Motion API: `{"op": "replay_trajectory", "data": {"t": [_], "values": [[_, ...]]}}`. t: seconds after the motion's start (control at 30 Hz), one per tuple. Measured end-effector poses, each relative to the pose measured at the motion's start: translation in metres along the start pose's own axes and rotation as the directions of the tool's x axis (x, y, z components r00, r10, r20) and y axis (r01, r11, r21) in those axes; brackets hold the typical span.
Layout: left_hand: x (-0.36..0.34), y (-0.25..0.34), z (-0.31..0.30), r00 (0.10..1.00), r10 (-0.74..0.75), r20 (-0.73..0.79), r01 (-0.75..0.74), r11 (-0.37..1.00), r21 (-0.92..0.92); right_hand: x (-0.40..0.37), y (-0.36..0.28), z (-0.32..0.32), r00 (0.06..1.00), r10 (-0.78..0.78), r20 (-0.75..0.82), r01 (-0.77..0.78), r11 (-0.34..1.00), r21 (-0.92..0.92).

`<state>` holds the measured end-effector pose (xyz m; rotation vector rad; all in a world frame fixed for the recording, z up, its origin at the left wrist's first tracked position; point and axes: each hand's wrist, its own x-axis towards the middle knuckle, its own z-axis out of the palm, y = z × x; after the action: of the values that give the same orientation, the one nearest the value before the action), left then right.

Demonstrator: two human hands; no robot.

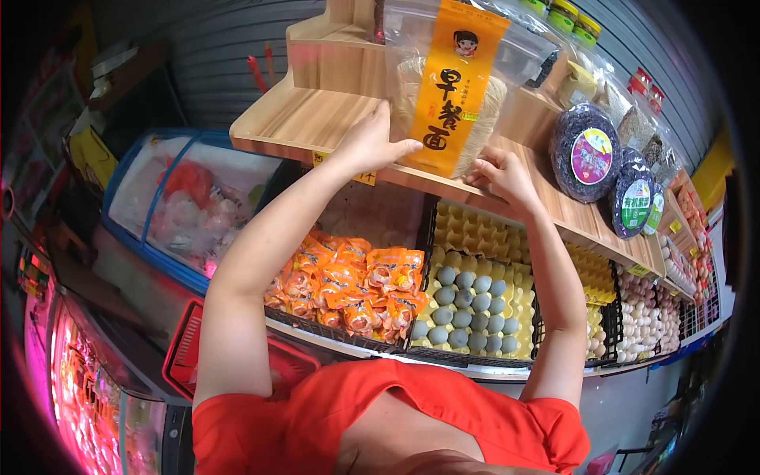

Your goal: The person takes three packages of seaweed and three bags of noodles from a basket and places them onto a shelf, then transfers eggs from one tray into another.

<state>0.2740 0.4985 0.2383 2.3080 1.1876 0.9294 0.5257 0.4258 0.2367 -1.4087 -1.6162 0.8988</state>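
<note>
A clear bag of noodles [455, 95] with an orange label stands upright on the front part of the wooden shelf [305, 119]. My left hand [376, 142] is at the bag's lower left side, thumb apart from the fingers, which are partly turned away behind the bag's edge. At the lower right corner of the bag is my right hand [503, 176], its fingers bent and close together near the shelf's front edge. Whether its fingertips pinch the bag is too small to tell.
Round dark packages [586, 154] stand on the shelf to the right. Below are orange packets [356, 285], trays of eggs [467, 301] and more egg crates. A blue-rimmed freezer [150, 229] is at left, with a red basket [186, 348] below it.
</note>
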Motion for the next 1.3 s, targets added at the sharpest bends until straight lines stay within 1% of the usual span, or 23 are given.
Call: {"op": "replay_trajectory", "data": {"t": [0.03,0.1,0.17,0.23,0.3,0.37,0.4,0.53,0.6,0.63,0.7,0.73,0.8,0.83,0.9,0.97,1.03,1.1,1.13,1.2,1.23,1.27,1.3], "values": [[0.004,-0.006,0.002,0.999,0.017,-0.028,-0.015,0.999,0.049,0.005,-0.001,0.005,1.000,-0.001,0.002,0.001,1.000,-0.004],[0.011,-0.023,0.000,0.998,0.030,-0.060,-0.029,0.999,0.019,0.018,0.002,0.016,1.000,-0.006,-0.004,0.005,0.998,-0.056],[0.017,-0.039,-0.009,0.995,0.041,-0.095,-0.042,0.999,-0.006,0.036,0.003,0.027,1.000,-0.025,0.013,0.025,0.999,-0.047],[0.020,-0.054,-0.022,0.995,-0.007,-0.104,0.006,1.000,-0.010,0.059,0.002,0.039,0.996,-0.076,0.046,0.080,0.993,-0.092],[0.024,-0.071,-0.035,0.991,-0.041,-0.127,0.041,0.999,0.003,0.078,-0.006,0.056,0.996,-0.064,0.061,0.070,0.994,-0.086],[0.030,-0.096,-0.044,0.981,-0.005,-0.192,0.001,1.000,-0.022,0.091,-0.021,0.075,0.995,-0.072,0.066,0.071,0.997,0.018],[0.031,-0.104,-0.053,0.984,-0.044,-0.174,0.043,0.999,-0.010,0.098,-0.030,0.082,0.994,-0.080,0.075,0.081,0.997,-0.014],[0.041,-0.138,-0.082,0.980,-0.095,-0.175,0.091,0.995,-0.031,0.151,-0.028,0.104,0.983,-0.106,0.153,0.121,0.988,-0.094],[0.051,-0.166,-0.085,0.968,0.067,-0.240,-0.105,0.983,-0.149,0.164,-0.036,0.118,0.986,-0.076,0.147,0.087,0.994,-0.068],[0.053,-0.173,-0.089,0.967,0.060,-0.247,-0.099,0.984,-0.148,0.173,-0.037,0.122,0.985,-0.079,0.156,0.091,0.993,-0.070],[0.048,-0.168,-0.102,0.975,-0.096,-0.202,0.058,0.981,-0.187,0.189,-0.039,0.131,0.982,-0.096,0.164,0.119,0.984,-0.135],[0.053,-0.176,-0.105,0.968,-0.159,-0.195,0.132,0.980,-0.146,0.194,-0.038,0.135,0.981,-0.096,0.169,0.120,0.984,-0.135],[0.047,-0.166,-0.113,0.966,-0.189,-0.174,0.159,0.972,-0.174,0.200,-0.040,0.144,0.990,-0.102,0.100,0.113,0.987,-0.112],[0.044,-0.161,-0.116,0.965,-0.215,-0.152,0.183,0.962,-0.202,0.200,-0.041,0.146,0.989,-0.102,0.106,0.114,0.987,-0.111],[0.045,-0.167,-0.113,0.962,-0.203,-0.180,0.170,0.968,-0.183,0.195,-0.046,0.147,0.994,-0.042,0.103,0.047,0.998,-0.043],[0.046,-0.180,-0.109,0.959,-0.193,-0.207,0.162,0.974,-0.160,0.191,-0.044,0.145,0.988,-0.056,0.142,0.059,0.998,-0.017],[0.047,-0.196,-0.103,0.933,-0.253,-0.257,0.178,0.943,-0.282,0.185,-0.042,0.140,0.981,-0.073,0.180,0.072,0.997,0.013],[0.025,-0.172,-0.111,0.910,-0.288,-0.297,0.211,0.941,-0.266,0.173,-0.044,0.132,0.985,-0.033,0.171,0.068,0.976,-0.206],[0.015,-0.166,-0.114,0.898,-0.281,-0.339,0.209,0.950,-0.233,0.166,-0.045,0.126,0.982,-0.040,0.186,0.089,0.960,-0.264],[-0.011,-0.151,-0.117,0.871,-0.224,-0.438,0.179,0.974,-0.142,0.150,-0.045,0.120,0.979,-0.079,0.189,0.121,0.967,-0.224],[-0.027,-0.142,-0.117,0.865,-0.240,-0.440,0.197,0.970,-0.141,0.140,-0.046,0.120,0.976,-0.120,0.184,0.155,0.969,-0.191],[-0.045,-0.136,-0.118,0.867,-0.177,-0.465,0.118,0.981,-0.154,0.123,-0.055,0.121,0.977,-0.127,0.173,0.156,0.974,-0.163],[-0.064,-0.135,-0.116,0.859,-0.123,-0.496,0.046,0.985,-0.166,0.109,-0.060,0.123,0.969,-0.124,0.211,0.160,0.974,-0.162]]}}
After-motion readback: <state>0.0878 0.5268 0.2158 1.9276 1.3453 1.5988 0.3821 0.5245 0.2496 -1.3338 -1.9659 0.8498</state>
